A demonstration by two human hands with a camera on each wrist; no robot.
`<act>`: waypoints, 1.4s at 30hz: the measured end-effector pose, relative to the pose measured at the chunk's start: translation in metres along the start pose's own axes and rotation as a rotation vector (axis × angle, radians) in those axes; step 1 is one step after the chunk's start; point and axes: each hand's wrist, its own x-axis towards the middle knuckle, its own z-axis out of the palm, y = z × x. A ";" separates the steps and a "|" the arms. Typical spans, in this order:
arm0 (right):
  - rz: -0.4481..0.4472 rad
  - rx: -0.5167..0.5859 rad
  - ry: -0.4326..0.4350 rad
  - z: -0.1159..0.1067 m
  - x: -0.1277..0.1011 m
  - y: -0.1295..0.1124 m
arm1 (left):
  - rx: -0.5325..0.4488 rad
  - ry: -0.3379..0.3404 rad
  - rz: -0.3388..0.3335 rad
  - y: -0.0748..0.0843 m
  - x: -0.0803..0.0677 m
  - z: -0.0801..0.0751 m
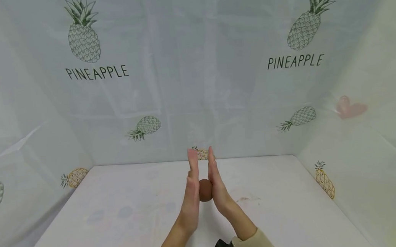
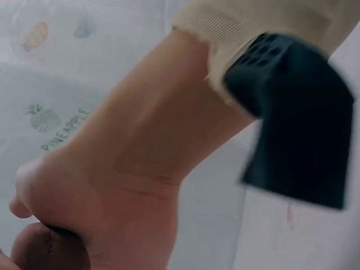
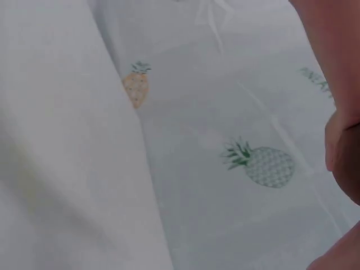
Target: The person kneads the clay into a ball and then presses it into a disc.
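A brown ball [image 1: 205, 190] is squeezed between my two palms, a little above the white table [image 1: 121, 213]. My left hand [image 1: 192, 185] and right hand [image 1: 216, 183] stand upright, with straight fingers pointing at the back wall. Only the ball's middle shows between them. In the left wrist view the ball [image 2: 50, 252] sits at the lower left against the heel of the right hand [image 2: 118, 191]; a beige cuff [image 2: 225, 34] and a black wrist unit [image 2: 298, 124] are on that arm. The right wrist view catches only a blurred edge of a hand [image 3: 344, 146].
A pale sheet printed with pineapples [image 1: 83, 36] and the word PINEAPPLE covers the back wall and both side walls [image 1: 364, 135], closing the table in on three sides. A faint reddish smear [image 1: 244, 199] marks the table right of my hands.
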 end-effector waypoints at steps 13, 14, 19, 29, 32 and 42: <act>-0.285 -0.100 -0.194 0.030 -0.021 -0.018 | 0.048 0.175 -0.089 -0.008 0.007 -0.025; -0.307 -0.090 -0.191 0.030 -0.022 -0.020 | 0.068 0.168 -0.097 -0.009 0.007 -0.024; -0.372 0.009 -0.158 0.022 -0.020 -0.025 | 0.177 0.163 -0.109 -0.016 0.006 -0.015; -0.328 0.247 -0.041 -0.004 -0.014 -0.037 | 0.279 0.059 -0.096 -0.029 0.001 0.003; -0.321 0.269 0.005 -0.013 -0.012 -0.038 | 0.321 0.011 -0.044 -0.031 0.000 0.008; -0.224 0.251 0.100 -0.024 -0.005 -0.029 | 0.333 -0.082 0.159 -0.031 -0.004 0.023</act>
